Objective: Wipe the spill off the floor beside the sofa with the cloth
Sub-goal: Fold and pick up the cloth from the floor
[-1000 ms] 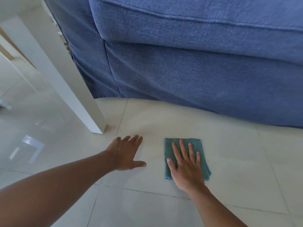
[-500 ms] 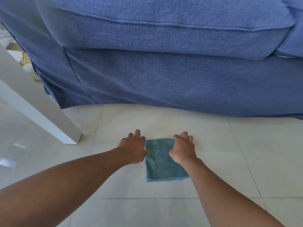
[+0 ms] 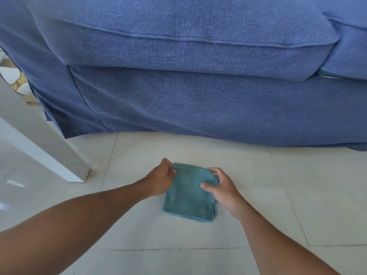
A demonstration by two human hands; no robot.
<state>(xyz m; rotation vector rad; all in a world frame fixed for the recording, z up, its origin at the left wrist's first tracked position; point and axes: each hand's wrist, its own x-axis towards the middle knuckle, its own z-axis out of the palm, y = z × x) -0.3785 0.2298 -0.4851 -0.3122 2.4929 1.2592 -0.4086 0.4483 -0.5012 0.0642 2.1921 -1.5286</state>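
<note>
A folded teal cloth lies flat on the pale floor tiles, a short way in front of the blue sofa. My left hand pinches the cloth's far left corner. My right hand grips the far right corner, with the thumb on top of the cloth. No wet patch stands out on the tiles around the cloth.
A white furniture leg slants down to the floor at the left, close to the sofa's corner. A patterned item shows behind the sofa at the far left edge. Tile joints run across the floor near me.
A second ago my right hand lay flat on the cloth and my left hand flat on the floor. Both hands have since closed on the cloth's far corners.
</note>
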